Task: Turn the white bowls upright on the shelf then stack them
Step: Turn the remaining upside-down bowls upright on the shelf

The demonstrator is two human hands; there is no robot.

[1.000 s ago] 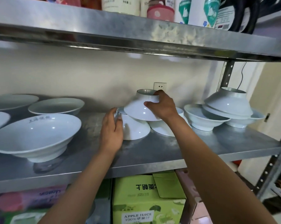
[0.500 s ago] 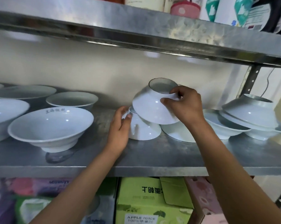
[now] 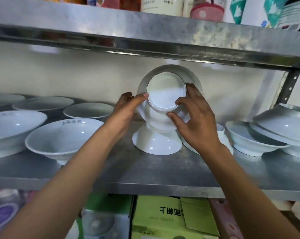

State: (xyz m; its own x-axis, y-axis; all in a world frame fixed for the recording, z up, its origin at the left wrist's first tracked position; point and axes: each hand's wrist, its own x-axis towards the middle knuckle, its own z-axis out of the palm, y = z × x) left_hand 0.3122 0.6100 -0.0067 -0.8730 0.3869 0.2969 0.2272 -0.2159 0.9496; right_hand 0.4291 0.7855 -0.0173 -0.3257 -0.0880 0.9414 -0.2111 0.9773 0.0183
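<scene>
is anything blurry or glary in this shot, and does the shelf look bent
Head view: the tilted bowl between both hands is fairly sharp; the left-edge bowls and the boxes below are soft. Glare streaks the upper shelf edge. Wide-angle distortion bows that shelf.

Your right hand (image 3: 195,121) hides most of the bowl behind it (image 3: 222,135); the tilted bowl (image 3: 166,94) turns its mouth away from you; far-left bowls (image 3: 1,125) and far-right bowls (image 3: 294,125) are cut off; the lettering on the near-left bowl (image 3: 64,137) is blurred.
</scene>
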